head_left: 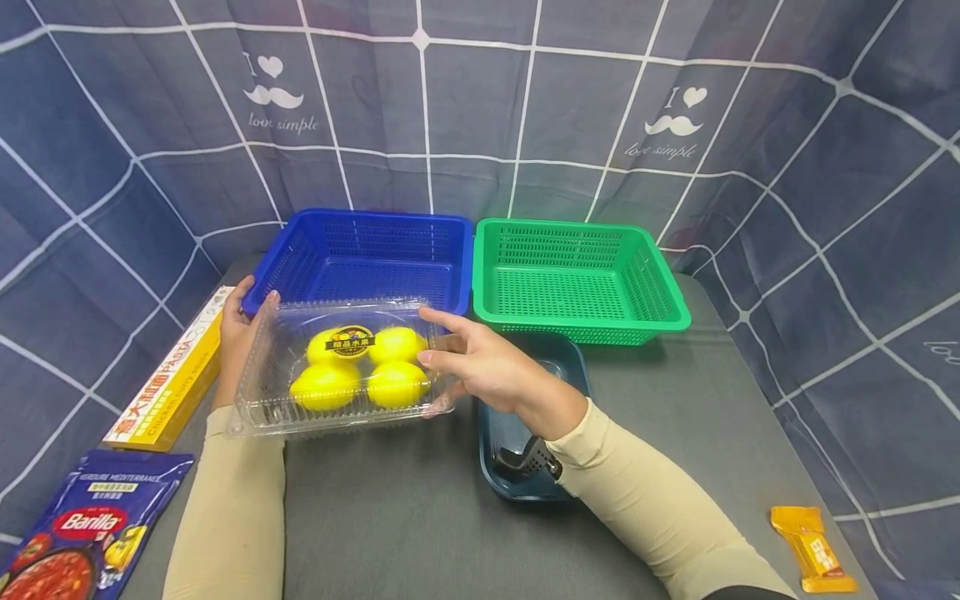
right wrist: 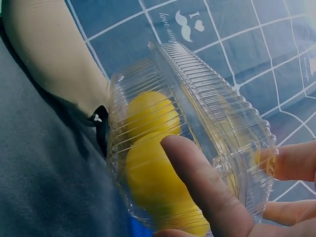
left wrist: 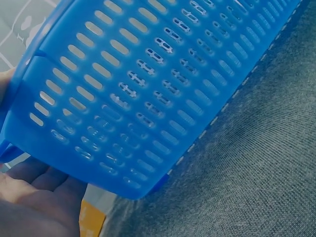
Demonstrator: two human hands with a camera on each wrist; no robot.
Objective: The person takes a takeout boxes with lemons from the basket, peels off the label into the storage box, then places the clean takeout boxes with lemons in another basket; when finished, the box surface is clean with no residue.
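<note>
My right hand grips the right side of a clear plastic clamshell box, thumb on one face and fingers on the other. Inside lie several smooth yellow fruits, under a lid with a black label. The right wrist view shows the box's ribbed wall tilted in the grasp. My left hand holds the front left corner of the blue basket, behind the box. In the left wrist view its fingers curl at the basket's slotted end.
Right of the blue basket stands a green basket. A dark blue tray sits partly under my right arm. On the left lie a yellow pasta box and a Barilla pouch; an orange packet is at front right.
</note>
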